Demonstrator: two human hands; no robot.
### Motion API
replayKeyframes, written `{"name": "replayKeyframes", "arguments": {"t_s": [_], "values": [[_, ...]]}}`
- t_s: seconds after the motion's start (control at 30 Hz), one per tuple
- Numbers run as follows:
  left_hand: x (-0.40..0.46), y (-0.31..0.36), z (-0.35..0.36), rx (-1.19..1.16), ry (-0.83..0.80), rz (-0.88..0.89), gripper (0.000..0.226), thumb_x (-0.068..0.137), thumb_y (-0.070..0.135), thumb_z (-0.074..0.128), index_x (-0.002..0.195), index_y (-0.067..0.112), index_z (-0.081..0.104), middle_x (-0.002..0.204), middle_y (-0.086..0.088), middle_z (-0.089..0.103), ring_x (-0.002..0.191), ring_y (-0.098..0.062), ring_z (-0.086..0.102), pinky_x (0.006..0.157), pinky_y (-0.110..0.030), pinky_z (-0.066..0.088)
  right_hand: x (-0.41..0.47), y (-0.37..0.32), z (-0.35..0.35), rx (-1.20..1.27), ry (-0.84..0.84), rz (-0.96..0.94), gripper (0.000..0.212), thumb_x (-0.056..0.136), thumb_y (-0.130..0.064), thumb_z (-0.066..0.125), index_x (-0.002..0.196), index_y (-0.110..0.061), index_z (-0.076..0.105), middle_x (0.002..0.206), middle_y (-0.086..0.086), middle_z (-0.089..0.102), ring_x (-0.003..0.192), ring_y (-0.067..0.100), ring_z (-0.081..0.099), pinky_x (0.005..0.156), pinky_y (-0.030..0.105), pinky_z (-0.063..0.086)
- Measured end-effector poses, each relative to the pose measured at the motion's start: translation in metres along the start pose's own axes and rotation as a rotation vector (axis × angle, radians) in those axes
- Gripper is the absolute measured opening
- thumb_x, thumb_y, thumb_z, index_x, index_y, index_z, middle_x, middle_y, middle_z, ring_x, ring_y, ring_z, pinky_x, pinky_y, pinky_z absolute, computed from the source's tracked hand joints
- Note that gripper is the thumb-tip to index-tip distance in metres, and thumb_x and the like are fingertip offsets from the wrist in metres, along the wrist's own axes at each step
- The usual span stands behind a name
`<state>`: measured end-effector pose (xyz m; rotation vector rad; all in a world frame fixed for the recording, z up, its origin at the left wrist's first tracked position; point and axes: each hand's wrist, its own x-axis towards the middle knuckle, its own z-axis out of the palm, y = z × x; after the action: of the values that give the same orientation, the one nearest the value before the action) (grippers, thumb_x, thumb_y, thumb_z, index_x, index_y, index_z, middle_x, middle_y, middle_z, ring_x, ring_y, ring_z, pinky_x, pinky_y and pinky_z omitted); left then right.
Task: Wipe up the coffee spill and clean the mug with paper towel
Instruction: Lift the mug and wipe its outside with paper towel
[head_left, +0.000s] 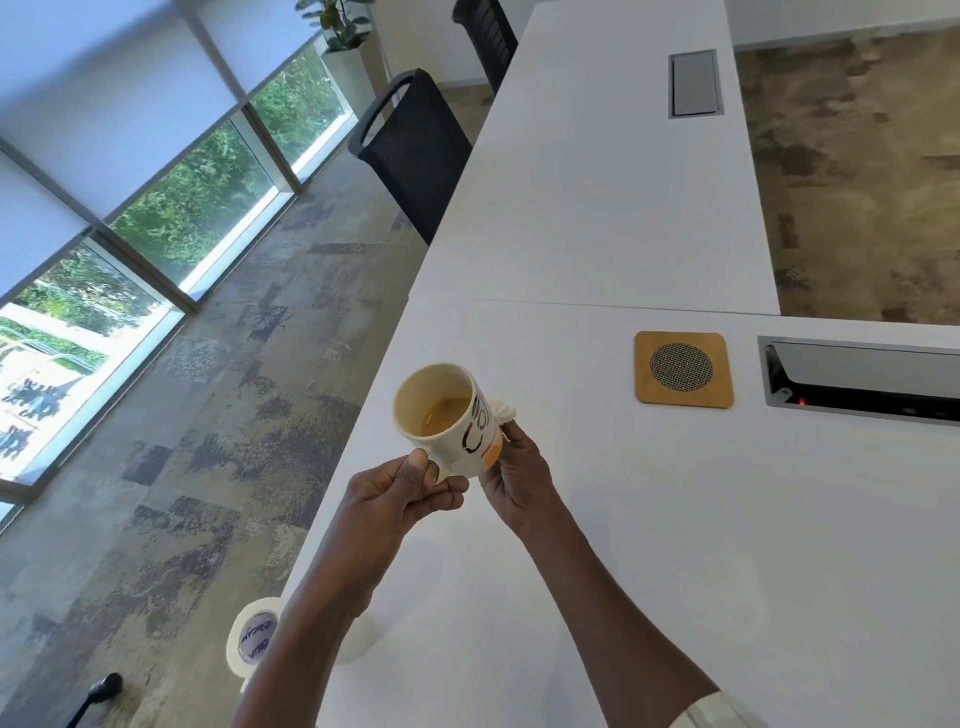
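- Sitting nearest, at the table's (675, 545) left edge, a paper towel roll (254, 636) peeks out from behind the left forearm.
- Left hand (400, 493) grips the mug's handle, fingers curled round it, thumb on top.
- Mug (447, 418) is held above the table, tilted, pale coffee pooled inside.
- Right hand (514, 475) presses a crumpled paper towel (505, 410) against the mug's base, fingers curled on it.
- Farther right, a wooden coaster (684, 369) lies flat, beside a cable hatch (857, 382).
- Far back, black chairs (415, 150) line the left side.

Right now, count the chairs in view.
2: one black chair tucked at the table's left edge, a second black chair farther along. Others may be out of frame.
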<state>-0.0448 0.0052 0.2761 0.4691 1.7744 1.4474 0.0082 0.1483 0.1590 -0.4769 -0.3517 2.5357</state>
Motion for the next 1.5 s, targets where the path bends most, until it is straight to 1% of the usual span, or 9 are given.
{"name": "replayKeyframes", "arguments": {"t_s": [0.17, 0.43, 0.63, 0.73, 0.97, 1.07, 1.2, 1.33, 1.5], "values": [[-0.004, -0.001, -0.001, -0.004, 0.014, -0.001, 0.042, 0.096, 0.047, 0.055, 0.066, 0.023, 0.071, 0.099, -0.02, 0.078, 0.102, -0.031, 0.075, 0.101, -0.047, 0.052, 0.0, 0.001, -0.016, -0.06, -0.022, -0.016, 0.035, 0.076, 0.007, 0.066, 0.109, -0.002, 0.07, 0.114, 0.014, 0.071, 0.109, 0.026, 0.066, 0.086, 0.03, 0.057], [-0.001, 0.003, -0.004, -0.02, -0.002, -0.003, 0.04, 0.093, 0.047, 0.055, 0.066, 0.021, 0.068, 0.097, -0.019, 0.078, 0.104, -0.033, 0.075, 0.101, -0.048, 0.051, -0.003, 0.003, -0.003, -0.04, -0.133, 0.037, 0.051, 0.071, -0.011, 0.083, 0.119, -0.003, 0.066, 0.124, 0.015, 0.065, 0.118, 0.026, 0.061, 0.095, 0.033, 0.054], [-0.002, 0.008, -0.001, -0.03, -0.026, 0.009, 0.04, 0.096, 0.045, 0.054, 0.069, 0.022, 0.073, 0.097, -0.018, 0.079, 0.102, -0.032, 0.075, 0.097, -0.04, 0.057, 0.002, 0.019, 0.005, -0.073, -0.07, 0.094, 0.043, 0.099, -0.006, 0.048, 0.141, 0.004, 0.042, 0.144, 0.031, 0.042, 0.132, 0.042, 0.043, 0.113, 0.055, 0.031], [-0.004, 0.012, -0.001, -0.028, -0.032, 0.009, 0.04, 0.094, 0.043, 0.052, 0.07, 0.023, 0.076, 0.101, -0.02, 0.079, 0.099, -0.028, 0.076, 0.091, -0.03, 0.059, 0.004, 0.026, 0.006, -0.071, -0.068, 0.104, 0.045, 0.1, -0.007, 0.046, 0.143, 0.003, 0.039, 0.148, 0.034, 0.035, 0.137, 0.048, 0.034, 0.117, 0.062, 0.02], [-0.003, 0.016, -0.007, -0.068, 0.003, 0.011, 0.039, 0.093, 0.037, 0.052, 0.079, 0.015, 0.082, 0.098, -0.023, 0.078, 0.096, -0.029, 0.077, 0.085, -0.026, 0.06, -0.002, 0.033, 0.02, -0.094, -0.219, 0.183, 0.039, 0.097, -0.007, 0.05, 0.136, -0.001, 0.05, 0.121, 0.022, 0.064, 0.111, 0.033, 0.062, 0.085, 0.04, 0.058], [-0.002, 0.013, -0.009, -0.096, 0.013, 0.015, 0.04, 0.094, 0.034, 0.054, 0.089, 0.005, 0.08, 0.102, -0.025, 0.077, 0.101, -0.031, 0.076, 0.088, -0.029, 0.06, -0.008, 0.037, 0.016, -0.039, -0.298, 0.244, 0.039, 0.095, 0.0, 0.049, 0.133, -0.007, 0.054, 0.119, 0.014, 0.067, 0.109, 0.024, 0.065, 0.087, 0.033, 0.056], [-0.002, 0.006, -0.012, -0.075, 0.059, 0.011, 0.041, 0.093, 0.036, 0.057, 0.093, 0.001, 0.079, 0.102, -0.023, 0.078, 0.104, -0.032, 0.075, 0.095, -0.034, 0.059, -0.009, 0.037, 0.008, -0.061, -0.266, 0.333, 0.042, 0.091, 0.007, 0.053, 0.133, 0.001, 0.051, 0.12, 0.016, 0.064, 0.106, 0.023, 0.065, 0.086, 0.03, 0.056], [0.001, 0.002, -0.011, -0.074, 0.11, -0.003, 0.033, 0.09, 0.038, 0.059, 0.08, 0.016, 0.081, 0.095, -0.021, 0.079, 0.097, -0.03, 0.076, 0.096, -0.04, 0.057, -0.01, 0.031, -0.008, -0.135, -0.209, 0.38, 0.029, 0.095, 0.004, 0.052, 0.123, 0.005, 0.059, 0.118, 0.017, 0.068, 0.104, 0.026, 0.068, 0.086, 0.032, 0.056], [0.003, 0.0, -0.011, -0.075, 0.135, 0.001, 0.032, 0.09, 0.041, 0.061, 0.076, 0.021, 0.081, 0.092, -0.019, 0.079, 0.099, -0.028, 0.077, 0.087, -0.03, 0.062, -0.015, 0.019, -0.024, -0.172, -0.243, 0.393, 0.029, 0.094, 0.001, 0.052, 0.122, 0.005, 0.061, 0.12, 0.019, 0.068, 0.11, 0.031, 0.066, 0.089, 0.036, 0.056]]}}
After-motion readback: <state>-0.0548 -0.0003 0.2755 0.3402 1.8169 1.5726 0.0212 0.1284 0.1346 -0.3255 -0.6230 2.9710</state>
